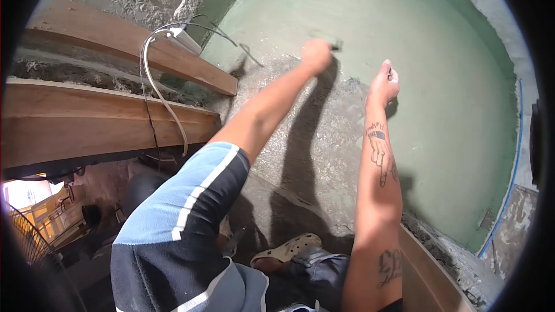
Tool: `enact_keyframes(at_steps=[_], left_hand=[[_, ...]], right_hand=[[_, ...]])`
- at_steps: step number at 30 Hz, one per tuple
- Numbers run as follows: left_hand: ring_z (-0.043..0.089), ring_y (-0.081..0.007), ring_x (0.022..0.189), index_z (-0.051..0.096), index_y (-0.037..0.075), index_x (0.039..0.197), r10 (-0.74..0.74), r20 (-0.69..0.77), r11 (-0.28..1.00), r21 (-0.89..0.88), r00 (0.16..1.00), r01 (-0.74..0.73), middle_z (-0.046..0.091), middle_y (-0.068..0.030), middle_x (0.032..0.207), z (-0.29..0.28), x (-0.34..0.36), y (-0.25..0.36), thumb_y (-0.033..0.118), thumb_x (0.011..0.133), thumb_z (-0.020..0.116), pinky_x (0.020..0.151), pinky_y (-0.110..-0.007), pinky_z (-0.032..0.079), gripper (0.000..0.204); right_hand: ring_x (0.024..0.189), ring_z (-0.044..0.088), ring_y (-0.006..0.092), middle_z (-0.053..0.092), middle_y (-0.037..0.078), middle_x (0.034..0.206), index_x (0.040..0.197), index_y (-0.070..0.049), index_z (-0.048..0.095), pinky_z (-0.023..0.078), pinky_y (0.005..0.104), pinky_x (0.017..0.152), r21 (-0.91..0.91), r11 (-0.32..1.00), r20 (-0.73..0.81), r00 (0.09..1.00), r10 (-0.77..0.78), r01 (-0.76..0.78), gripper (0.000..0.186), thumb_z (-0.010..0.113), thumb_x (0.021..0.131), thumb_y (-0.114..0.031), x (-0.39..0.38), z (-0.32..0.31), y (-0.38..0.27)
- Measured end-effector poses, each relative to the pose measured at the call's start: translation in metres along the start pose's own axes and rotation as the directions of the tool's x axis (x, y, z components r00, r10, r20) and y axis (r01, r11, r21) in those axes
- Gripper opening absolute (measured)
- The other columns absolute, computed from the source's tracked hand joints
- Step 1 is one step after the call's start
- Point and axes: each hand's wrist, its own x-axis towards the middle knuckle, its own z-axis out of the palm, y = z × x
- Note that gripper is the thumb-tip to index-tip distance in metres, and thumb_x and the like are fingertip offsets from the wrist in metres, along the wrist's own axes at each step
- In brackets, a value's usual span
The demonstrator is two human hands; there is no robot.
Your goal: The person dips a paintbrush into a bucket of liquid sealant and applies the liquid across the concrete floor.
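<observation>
My left hand (317, 56) is closed and blurred at the border between a wet pale-green coating (445, 115) and a bare rough cement patch (332, 133). A small dark shape (336, 45) shows at its far side, too smeared to name. To the right, my right hand (384, 86) is held over the green coating with its fingers curled in. Something small and dark (389, 74) shows by its fingertips, but I cannot make out what it is. Both arms reach forward, and the left casts a long shadow on the cement.
Two wooden beams (104, 121) run in from the left, with a white cable (151, 75) and a dark wire looped over them. A wooden board (430, 271) lies at lower right. A fan guard (34, 242) stands at lower left. A blue line (517, 144) follows the coating's right edge.
</observation>
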Motion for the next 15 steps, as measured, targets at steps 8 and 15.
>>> enact_keyframes(at_steps=[8, 15], left_hand=[[0.069, -0.0309, 0.084, 0.072, 0.009, 0.087, 0.564, 0.206, 0.805, 0.080, 0.799, -0.588, 0.071, -0.0148, 0.087, 0.035, -0.033, 0.136, 0.020, 0.079, 0.062, 0.073, -0.043, 0.055, 0.017], [0.070, -0.0284, 0.088, 0.073, 0.010, 0.087, 0.404, 0.157, 0.915, -0.057, 0.901, -0.400, 0.071, -0.0124, 0.092, 0.040, -0.047, 0.167, 0.013, 0.080, 0.057, 0.072, -0.041, 0.056, 0.017]], right_hand=[[0.071, 0.055, 0.0166, 0.062, 0.007, 0.078, 0.095, 0.006, 0.066, 0.048, 0.0319, 0.071, 0.411, 0.890, -0.119, 0.979, -0.165, 0.200, 0.041, 0.064, 0.087, -0.035, 0.043, -0.040, -0.079], [0.067, 0.054, 0.0139, 0.060, 0.005, 0.076, 0.098, 0.002, 0.064, 0.044, 0.0277, 0.063, 0.336, 0.911, -0.161, 0.968, -0.193, 0.238, 0.035, 0.066, 0.087, -0.032, 0.060, -0.142, -0.177]])
